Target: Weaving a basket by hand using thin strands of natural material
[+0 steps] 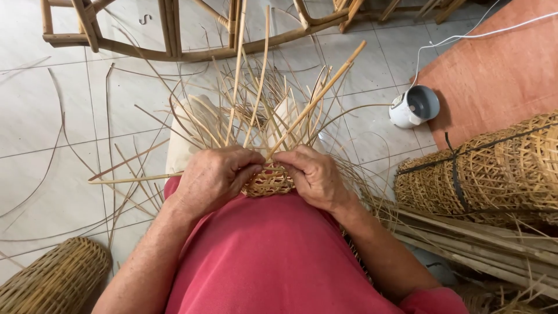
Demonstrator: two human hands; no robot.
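Woven cane piece (268,181), early stage, held in the lap against a red shirt (273,256).

Small open-lattice patch finished between the two hands; long loose strips (256,99) fan up and outward unwoven, so by the look of it most of the weaving remains. Left hand (214,177) and right hand (314,174) close together, fingers pinched on the strips at the patch's rim. Around: tiled floor (46,116), rolled lattice bundle (482,168), small basket (55,279), white round device (414,106).
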